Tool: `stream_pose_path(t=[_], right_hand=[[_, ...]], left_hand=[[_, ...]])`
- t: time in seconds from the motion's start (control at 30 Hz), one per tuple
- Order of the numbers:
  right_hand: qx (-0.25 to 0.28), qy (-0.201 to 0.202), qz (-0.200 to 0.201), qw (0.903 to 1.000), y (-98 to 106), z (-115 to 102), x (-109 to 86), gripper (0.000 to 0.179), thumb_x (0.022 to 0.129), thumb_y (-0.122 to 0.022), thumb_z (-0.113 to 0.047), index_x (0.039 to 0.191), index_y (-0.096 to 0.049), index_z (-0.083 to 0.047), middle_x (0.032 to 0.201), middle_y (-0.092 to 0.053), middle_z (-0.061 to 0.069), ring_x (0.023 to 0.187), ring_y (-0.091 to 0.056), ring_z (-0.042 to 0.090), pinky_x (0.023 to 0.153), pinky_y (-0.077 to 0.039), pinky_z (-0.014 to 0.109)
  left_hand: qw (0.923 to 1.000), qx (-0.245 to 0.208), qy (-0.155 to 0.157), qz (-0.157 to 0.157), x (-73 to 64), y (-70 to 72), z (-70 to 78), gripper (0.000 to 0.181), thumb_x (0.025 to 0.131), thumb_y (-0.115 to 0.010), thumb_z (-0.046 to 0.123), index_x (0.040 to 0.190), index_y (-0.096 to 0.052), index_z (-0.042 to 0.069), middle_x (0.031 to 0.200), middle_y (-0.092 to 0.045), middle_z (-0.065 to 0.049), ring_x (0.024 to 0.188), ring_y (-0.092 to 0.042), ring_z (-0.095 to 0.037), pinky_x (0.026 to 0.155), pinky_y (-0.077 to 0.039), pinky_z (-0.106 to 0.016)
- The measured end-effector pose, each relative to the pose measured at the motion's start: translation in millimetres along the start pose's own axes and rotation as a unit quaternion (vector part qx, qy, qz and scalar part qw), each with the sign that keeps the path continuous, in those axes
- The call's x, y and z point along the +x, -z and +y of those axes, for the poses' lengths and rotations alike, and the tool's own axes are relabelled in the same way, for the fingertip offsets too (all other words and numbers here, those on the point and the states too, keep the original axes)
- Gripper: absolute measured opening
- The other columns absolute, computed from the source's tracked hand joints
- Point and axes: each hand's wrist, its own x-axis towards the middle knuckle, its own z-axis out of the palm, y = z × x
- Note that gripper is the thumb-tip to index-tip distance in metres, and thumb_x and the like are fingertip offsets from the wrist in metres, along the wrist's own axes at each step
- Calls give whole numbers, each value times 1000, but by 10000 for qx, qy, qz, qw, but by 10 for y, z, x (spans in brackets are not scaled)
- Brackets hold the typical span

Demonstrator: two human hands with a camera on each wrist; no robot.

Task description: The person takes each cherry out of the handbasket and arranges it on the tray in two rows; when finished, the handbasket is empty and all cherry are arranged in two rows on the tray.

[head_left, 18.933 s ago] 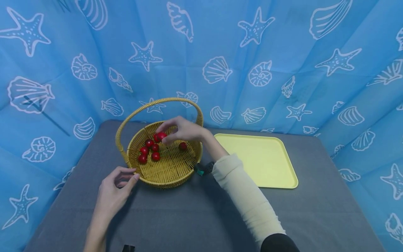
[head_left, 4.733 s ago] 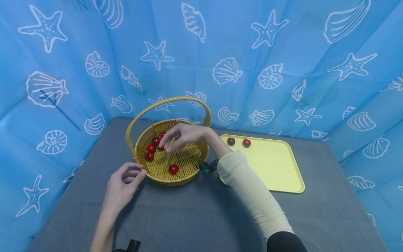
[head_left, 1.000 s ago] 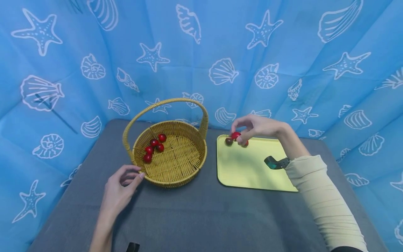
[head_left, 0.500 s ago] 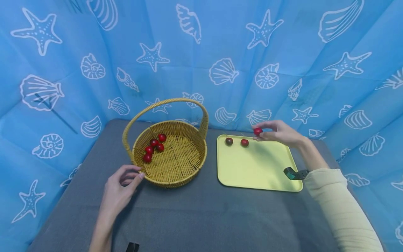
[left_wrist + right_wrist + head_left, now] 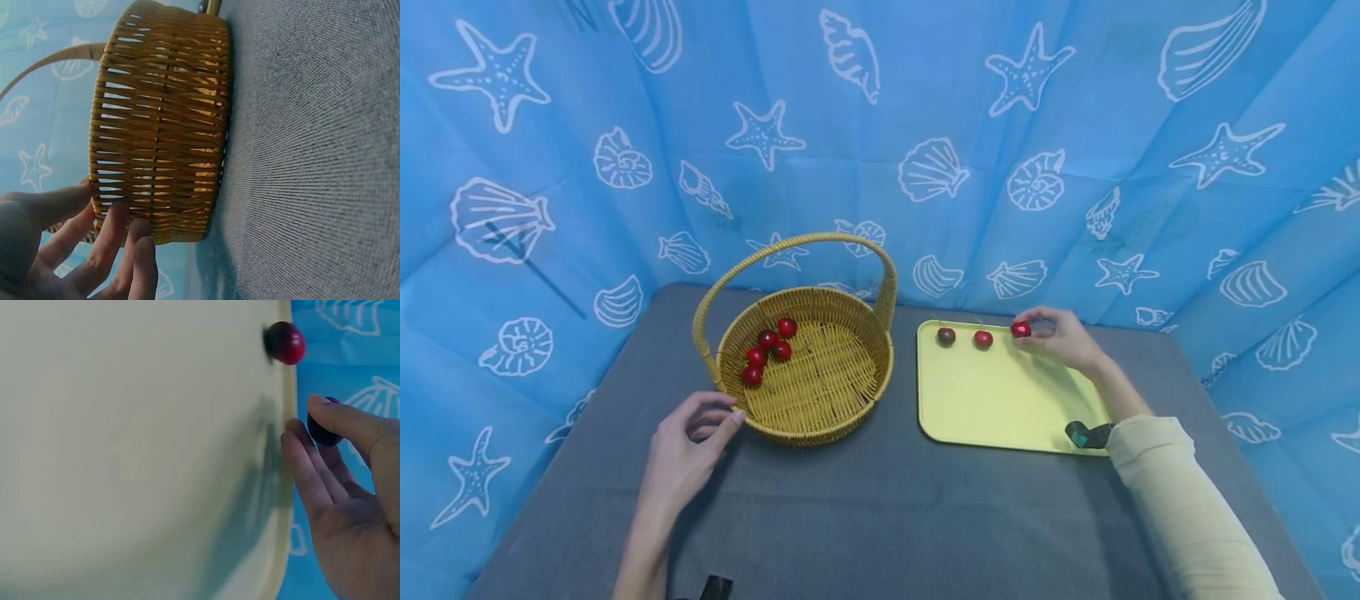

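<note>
My left hand [image 5: 688, 442] pinches the near-left rim of a round wicker basket [image 5: 820, 433]; in the left wrist view its thumb is at the rim and the fingers lie against the woven outer wall [image 5: 156, 125]. Several red cherries [image 5: 756, 357] cluster in the basket's left side. Over the back edge of the yellow tray [image 5: 1000, 400], my right hand [image 5: 1063, 337] pinches a cherry [image 5: 1020, 329] between thumb and fingers. In the right wrist view this cherry [image 5: 324, 428] appears just above the tray surface. A dark cherry [image 5: 946, 337] and a red cherry [image 5: 982, 339] lie left of it on the tray.
The basket's tall handle [image 5: 797, 239] arches over it. A grey cloth [image 5: 865, 525] covers the table, and a blue curtain [image 5: 850, 125] with shell prints hangs right behind. Basket and tray stand side by side with a narrow gap.
Two cherries came onto the tray earlier. Within the last second my right hand has carried a third rightward past them and lowered it toward the tray's back edge. The left hand stays put.
</note>
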Motion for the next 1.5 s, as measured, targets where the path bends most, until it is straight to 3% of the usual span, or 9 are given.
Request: stream_pose_path(t=[0.23, 0.53, 0.8, 1.2, 1.37, 1.5], right_hand=[[-485, 160, 226, 9984, -80, 134, 47, 44, 99, -80, -10, 138, -65, 4, 135, -71, 31, 122, -72, 46, 88, -57, 14], [-876, 178, 400, 9952, -143, 167, 72, 43, 96, -84, -17, 132, -70, 3, 130, -75, 29, 111, -76, 32, 84, -54, 14], [-995, 254, 374, 9940, -165, 147, 73, 45, 96, -84, -16, 133, -69, 4, 130, -73, 31, 115, -74, 45, 83, -54, 16], [-1006, 143, 158, 9947, -25, 21, -38, 49, 100, -81, -21, 139, -66, 3, 139, -69, 32, 125, -70, 50, 83, -57, 17], [-989, 232, 223, 9946, 25, -92, -49, 51, 101, -79, -23, 142, -64, 4, 143, -67, 31, 126, -69, 43, 85, -57, 16], [-818, 405, 295, 9954, 17, -241, -37, 49, 101, -79, -19, 142, -64, 4, 143, -67, 29, 116, -72, 19, 87, -56, 14]], left_hand=[[9999, -89, 55, -13, 5, -2, 3, 36, 104, -75, 37, 133, -69, 16, 123, -81, -17, 104, -80, -29, 70, -60, -25], [9999, -92, 85, 13, 8, -11, 2, 35, 105, -75, 36, 133, -69, 16, 123, -81, -17, 104, -80, -30, 69, -61, -25], [9999, -99, 83, 10, 3, -6, 5, 35, 105, -75, 36, 133, -69, 16, 123, -81, -17, 105, -80, -30, 69, -61, -25], [9999, -93, 57, -34, 4, -3, 7, 36, 105, -75, 36, 133, -68, 15, 123, -81, -17, 104, -80, -29, 70, -61, -25], [9999, -80, 79, -39, 6, 4, 1, 36, 105, -75, 36, 134, -68, 16, 124, -80, -17, 105, -80, -28, 70, -61, -25], [9999, -95, 70, -47, 9, 4, -10, 37, 105, -75, 37, 134, -68, 16, 124, -80, -17, 105, -80, -30, 70, -61, -25]])
